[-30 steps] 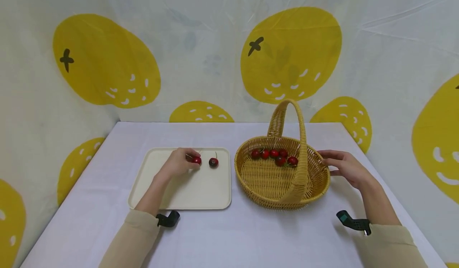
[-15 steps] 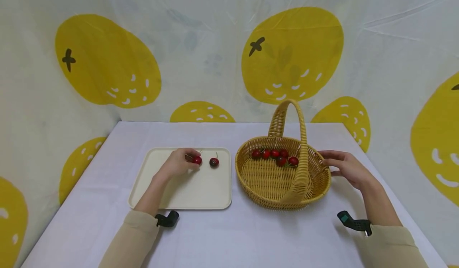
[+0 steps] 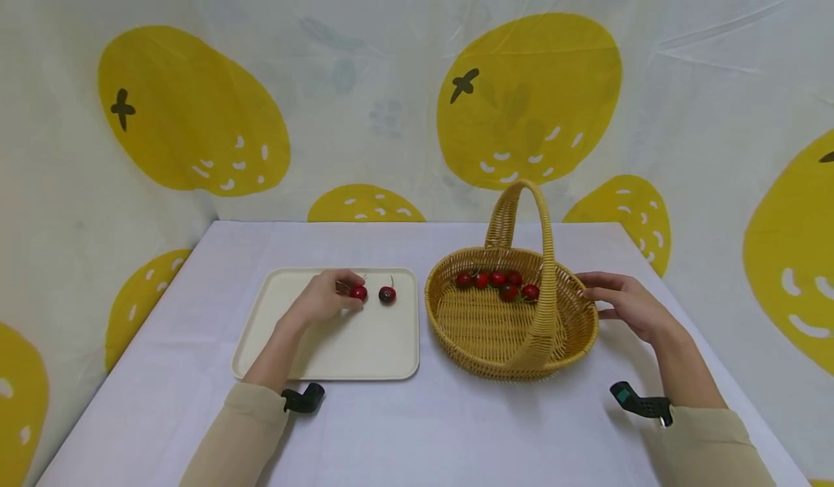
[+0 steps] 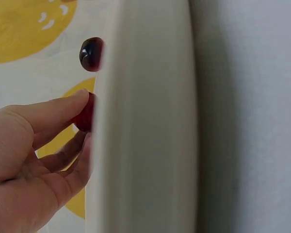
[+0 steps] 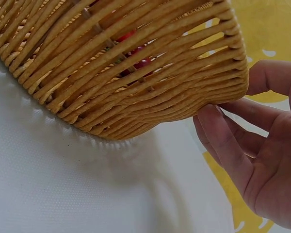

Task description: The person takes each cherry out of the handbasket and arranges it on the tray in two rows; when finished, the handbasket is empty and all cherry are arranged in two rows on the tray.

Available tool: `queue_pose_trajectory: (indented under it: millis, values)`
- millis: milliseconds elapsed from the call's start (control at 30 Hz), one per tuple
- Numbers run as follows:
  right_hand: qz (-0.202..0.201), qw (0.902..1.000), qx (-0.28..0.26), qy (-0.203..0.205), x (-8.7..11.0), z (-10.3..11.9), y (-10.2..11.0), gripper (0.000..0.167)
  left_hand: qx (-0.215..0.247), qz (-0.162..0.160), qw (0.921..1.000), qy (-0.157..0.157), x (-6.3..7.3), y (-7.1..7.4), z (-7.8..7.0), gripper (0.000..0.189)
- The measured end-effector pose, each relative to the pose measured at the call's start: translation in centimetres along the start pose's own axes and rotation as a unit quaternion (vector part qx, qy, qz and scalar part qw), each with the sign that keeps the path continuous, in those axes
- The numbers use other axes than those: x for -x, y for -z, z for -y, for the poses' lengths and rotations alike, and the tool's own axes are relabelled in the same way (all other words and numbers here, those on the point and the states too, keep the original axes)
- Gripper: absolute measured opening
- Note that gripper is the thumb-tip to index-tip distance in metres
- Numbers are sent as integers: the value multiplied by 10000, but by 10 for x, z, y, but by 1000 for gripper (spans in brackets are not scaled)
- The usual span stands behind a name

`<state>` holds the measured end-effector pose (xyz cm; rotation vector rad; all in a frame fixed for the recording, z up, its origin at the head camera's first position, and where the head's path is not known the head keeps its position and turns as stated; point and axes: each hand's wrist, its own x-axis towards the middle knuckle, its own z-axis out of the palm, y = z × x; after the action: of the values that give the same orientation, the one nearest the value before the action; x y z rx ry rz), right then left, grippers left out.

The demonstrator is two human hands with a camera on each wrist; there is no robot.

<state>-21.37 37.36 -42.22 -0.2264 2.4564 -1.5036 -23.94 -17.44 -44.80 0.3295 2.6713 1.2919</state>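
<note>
Cherry [image 3: 358, 294] between left fingers [image 3: 349, 276]

A red cherry [image 3: 387, 295] lies on a cream tray [image 3: 352, 349] near a pinched cherry [image 3: 358, 293]; six others [image 3: 508, 293] cluster inside an upright wicker basket [image 3: 489, 331].

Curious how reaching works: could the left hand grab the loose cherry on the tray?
Probably yes: the loose cherry lies close by, uncovered, though the left hand pinches another cherry.

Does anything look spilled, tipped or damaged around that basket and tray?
Nothing stands out: the basket stands upright, the tray lies flat, and all the visible cherries are within one or the other. No damage shows.
</note>
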Motion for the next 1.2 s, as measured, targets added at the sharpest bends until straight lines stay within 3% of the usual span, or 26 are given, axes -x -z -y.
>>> queue_pose_trajectory:
  millis: [433, 633, 933, 1200]
  values:
    - [30, 9999, -29, 95, -1, -3, 1, 50, 124, -9, 9999, -6, 2, 6, 0, 47]
    - [39, 10000, -27, 58, -3, -5, 1, 50, 267, -211, 9993, -135, 1, 10, -5, 41]
    - [41, 10000, -54, 35, -2, -4, 1, 50, 424, -709, 9927, -875, -8, -2, -30, 27]
    - [73, 9999, -96, 62, -2, -2, 1, 50, 486, -719, 9884, -1246, -18, -17, -59, 24]
